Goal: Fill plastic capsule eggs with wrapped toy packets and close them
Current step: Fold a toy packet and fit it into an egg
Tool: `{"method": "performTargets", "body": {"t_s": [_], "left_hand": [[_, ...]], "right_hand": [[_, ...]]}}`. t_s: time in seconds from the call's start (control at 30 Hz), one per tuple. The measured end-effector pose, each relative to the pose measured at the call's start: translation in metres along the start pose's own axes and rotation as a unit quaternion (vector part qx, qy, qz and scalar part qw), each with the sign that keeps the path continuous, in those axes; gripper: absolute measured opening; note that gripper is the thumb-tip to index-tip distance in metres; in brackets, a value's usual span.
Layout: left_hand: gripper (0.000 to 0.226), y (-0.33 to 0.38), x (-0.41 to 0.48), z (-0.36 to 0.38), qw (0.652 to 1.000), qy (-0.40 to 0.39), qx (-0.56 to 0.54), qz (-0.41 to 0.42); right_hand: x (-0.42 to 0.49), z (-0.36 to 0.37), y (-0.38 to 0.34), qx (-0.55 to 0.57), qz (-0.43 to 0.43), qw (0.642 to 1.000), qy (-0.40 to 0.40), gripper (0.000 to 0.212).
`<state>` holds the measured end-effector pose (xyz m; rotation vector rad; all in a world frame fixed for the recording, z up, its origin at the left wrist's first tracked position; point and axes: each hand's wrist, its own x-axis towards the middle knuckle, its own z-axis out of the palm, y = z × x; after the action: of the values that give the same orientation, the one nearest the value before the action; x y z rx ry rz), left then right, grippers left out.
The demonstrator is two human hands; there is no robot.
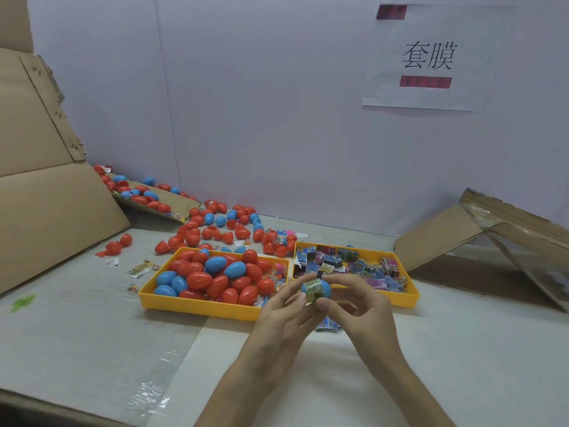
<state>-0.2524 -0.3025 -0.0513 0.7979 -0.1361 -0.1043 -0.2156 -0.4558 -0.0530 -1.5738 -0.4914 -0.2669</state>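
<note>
A blue capsule egg [324, 287] with a yellow printed band round its middle sits between both hands, just in front of the two yellow trays. My left hand [284, 314] holds it from the left with fingertips and thumb. My right hand [358, 303] pinches it from the right and below. The left yellow tray [197, 305] holds several red and blue eggs [212, 274]. The right yellow tray [411, 295] holds several wrapped toy packets [348, 261]. One blue packet [329, 324] lies on the table under my hands.
Loose red and blue eggs [215, 229] spread behind the trays to the back left corner. Cardboard sheets lean at the left [46, 211] and right [462, 238]. A paper sign [428, 57] hangs on the white back wall. Small labels [140, 268] lie left of the trays.
</note>
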Motion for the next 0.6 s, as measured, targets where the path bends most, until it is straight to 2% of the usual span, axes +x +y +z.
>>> {"method": "performTargets", "body": {"t_s": [0.43,0.6], "left_hand": [[0.042,-0.0003,-0.0004,0.0018,0.999,0.017,-0.032,-0.007],[0.041,-0.0022,0.0008,0.0,0.999,0.034,-0.007,0.006]], "right_hand": [[0.0017,0.0013,0.0017,-0.004,-0.034,0.999,0.012,0.026],[0.0015,0.0025,-0.0006,0.035,0.011,0.999,0.007,0.027]]}}
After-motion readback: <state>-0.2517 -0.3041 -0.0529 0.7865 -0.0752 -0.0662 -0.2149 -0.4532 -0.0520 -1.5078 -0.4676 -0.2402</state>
